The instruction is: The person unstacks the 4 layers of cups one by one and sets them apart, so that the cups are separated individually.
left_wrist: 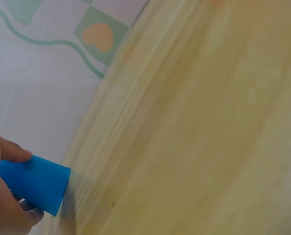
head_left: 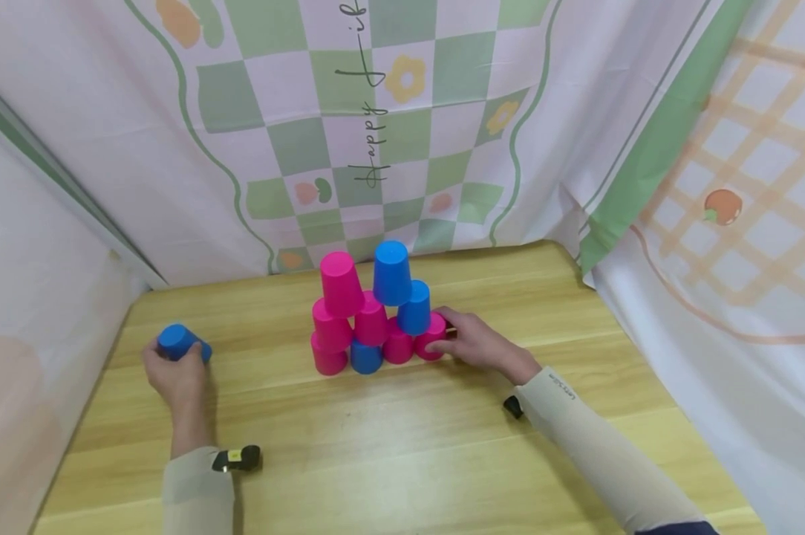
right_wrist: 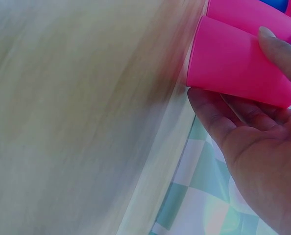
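My left hand (head_left: 178, 375) grips an upside-down blue cup (head_left: 178, 342) at the left of the table, thumb on one side and fingers on the other; the cup is tilted in the head view. My right hand (head_left: 479, 339) holds the rightmost pink cup (right_wrist: 238, 61) of a cup pyramid's bottom row, with its thumb across the front and its fingers behind. That bottom row has pink cups and one blue cup (head_left: 366, 357). Above stand two pink cups and a blue cup (head_left: 414, 308). On top are a pink cup (head_left: 341, 284) and a blue cup (head_left: 392, 273), side by side.
The wooden table (head_left: 376, 453) meets a checked cloth (head_left: 369, 148) behind the pyramid. More printed cloth (head_left: 723, 260) hangs along the right, and another cloth (head_left: 28, 297) on the left. A black wrist camera (head_left: 238, 458) sits on the left sleeve.
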Tool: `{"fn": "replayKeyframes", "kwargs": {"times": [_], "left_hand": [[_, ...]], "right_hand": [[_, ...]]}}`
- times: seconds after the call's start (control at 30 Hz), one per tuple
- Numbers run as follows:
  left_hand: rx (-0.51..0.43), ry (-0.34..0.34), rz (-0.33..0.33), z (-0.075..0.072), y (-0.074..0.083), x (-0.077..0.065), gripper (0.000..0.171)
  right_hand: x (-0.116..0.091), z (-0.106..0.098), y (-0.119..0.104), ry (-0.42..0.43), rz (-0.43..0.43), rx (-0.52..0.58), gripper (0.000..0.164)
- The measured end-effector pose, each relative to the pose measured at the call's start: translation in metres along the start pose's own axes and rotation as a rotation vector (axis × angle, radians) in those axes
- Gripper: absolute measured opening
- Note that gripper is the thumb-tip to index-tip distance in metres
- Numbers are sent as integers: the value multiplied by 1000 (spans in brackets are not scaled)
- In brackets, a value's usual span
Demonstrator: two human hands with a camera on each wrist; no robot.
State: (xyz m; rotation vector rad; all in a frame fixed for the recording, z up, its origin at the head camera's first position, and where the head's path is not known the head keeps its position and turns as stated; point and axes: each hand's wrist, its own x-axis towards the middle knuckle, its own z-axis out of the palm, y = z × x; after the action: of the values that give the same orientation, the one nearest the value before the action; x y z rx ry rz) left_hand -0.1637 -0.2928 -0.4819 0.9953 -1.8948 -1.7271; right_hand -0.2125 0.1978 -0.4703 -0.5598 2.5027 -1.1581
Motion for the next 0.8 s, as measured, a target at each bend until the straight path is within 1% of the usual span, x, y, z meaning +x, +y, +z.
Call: {"fn": "replayKeyframes", "kwargs": {"times": [0.13,0.27,0.4,0.67,0.8], "left_hand": [[-4,0,-9,0,-1,-2,62],[-17,-10,-33,1,-1,-4,62],[-15,-16,-32,0,-1,-4,62],[0,-13,8,-1,-1,-2,65],[7,-9,48,-1,1,-2,68]], "right_hand": [[-1,0,0,3,3,-1,51],[-1,0,-1,2,8,-1,52],[-1,0,-1,0,9,-4,53],[-1,0,-1,2,6,-4,51],[0,0,1,1,9,1,52]]}}
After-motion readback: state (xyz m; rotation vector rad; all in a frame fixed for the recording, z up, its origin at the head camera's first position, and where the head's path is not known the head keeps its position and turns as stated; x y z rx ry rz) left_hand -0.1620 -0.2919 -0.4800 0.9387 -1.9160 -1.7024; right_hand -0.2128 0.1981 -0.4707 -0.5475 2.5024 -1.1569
